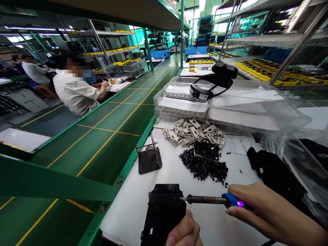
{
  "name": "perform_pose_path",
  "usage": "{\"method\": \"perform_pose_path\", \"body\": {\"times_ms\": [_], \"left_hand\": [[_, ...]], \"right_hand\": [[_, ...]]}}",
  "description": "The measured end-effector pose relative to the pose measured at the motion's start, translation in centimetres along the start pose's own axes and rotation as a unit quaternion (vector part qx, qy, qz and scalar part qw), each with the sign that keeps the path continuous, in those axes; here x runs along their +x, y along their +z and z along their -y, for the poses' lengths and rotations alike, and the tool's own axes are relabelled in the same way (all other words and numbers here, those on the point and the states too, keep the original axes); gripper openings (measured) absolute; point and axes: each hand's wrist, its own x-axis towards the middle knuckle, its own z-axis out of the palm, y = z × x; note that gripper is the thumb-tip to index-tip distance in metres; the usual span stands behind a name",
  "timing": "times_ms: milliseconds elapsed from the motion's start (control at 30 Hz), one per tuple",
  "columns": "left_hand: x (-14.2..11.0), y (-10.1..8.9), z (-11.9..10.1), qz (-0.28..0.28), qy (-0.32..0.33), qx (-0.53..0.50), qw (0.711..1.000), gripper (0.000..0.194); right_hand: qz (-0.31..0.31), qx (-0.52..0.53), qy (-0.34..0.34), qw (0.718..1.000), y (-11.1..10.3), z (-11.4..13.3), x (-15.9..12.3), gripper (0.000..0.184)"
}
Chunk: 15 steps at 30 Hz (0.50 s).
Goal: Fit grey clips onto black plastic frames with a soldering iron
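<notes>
My right hand (266, 208) grips a soldering iron (205, 200) with a blue handle and a small purple light. Its tip reaches the edge of a flat black plastic part (162, 213). At the bottom of the view, my left hand (183, 230) holds that part upright on the white bench (123, 218). Beyond the hands lies a heap of small black plastic pieces (202, 167). Farther back is a heap of pale grey plastic parts (193, 131). A metal soldering iron stand (150, 159) sits left of the black heap.
A green conveyor belt (102, 143) with yellow lines runs along the bench's left edge. Stacked clear plastic trays (179, 102) stand ahead, with a black head-worn band (212, 82) on them. A co-worker (74, 90) sits across the belt. Shelves of yellow-trayed parts (282, 73) stand at right.
</notes>
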Motion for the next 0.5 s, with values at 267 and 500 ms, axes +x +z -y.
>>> {"method": "perform_pose_path", "body": {"times_ms": [267,500], "left_hand": [[-0.5,-0.6,-0.7,-0.019,-0.03,0.048,0.998,0.046],[-1.0,-0.3,-1.0,-0.086,-0.039,0.084,0.992,0.052]], "right_hand": [[-0.01,0.003,-0.004,1.0,-0.2,0.0,0.0,0.032],[-0.006,-0.003,0.001,1.0,-0.2,0.1,-0.1,0.033]]}}
